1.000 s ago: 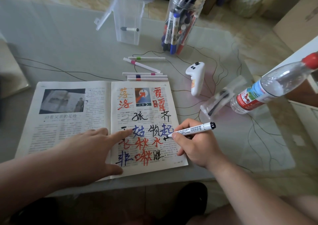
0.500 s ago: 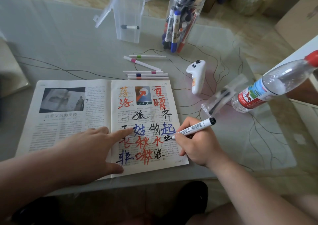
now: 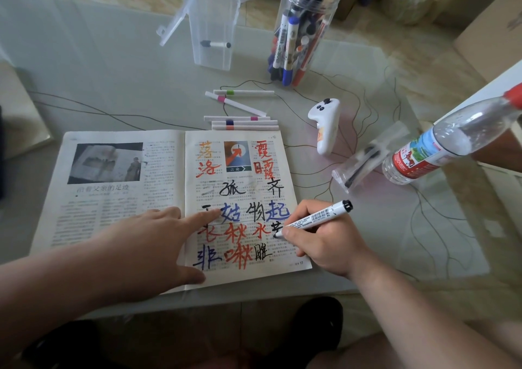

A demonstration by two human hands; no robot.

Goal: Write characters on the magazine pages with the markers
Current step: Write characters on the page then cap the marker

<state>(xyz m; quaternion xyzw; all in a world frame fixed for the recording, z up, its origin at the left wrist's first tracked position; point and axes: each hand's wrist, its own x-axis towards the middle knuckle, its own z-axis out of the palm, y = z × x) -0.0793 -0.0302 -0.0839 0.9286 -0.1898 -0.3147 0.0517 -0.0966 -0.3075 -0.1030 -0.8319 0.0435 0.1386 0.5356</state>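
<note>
Magazine (image 3: 118,205) before jar (image 3: 303,27), bottle (image 3: 440,151) at right

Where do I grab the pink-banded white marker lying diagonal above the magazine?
Pinch the pink-banded marker mid-barrel, just right of the band, from straight above, fingers across its width. It lies flat on the glass table; its left end nears the green-banded marker, its right tip nears the row of three markers, so the middle looks freest.

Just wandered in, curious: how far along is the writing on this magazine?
Done: rows of orange, red, black and blue characters fill the right page. In hand: the right hand holds a black marker, tip on a black character at that page's edge; the left hand presses the page. Left: the left page shows no marker writing.
</note>
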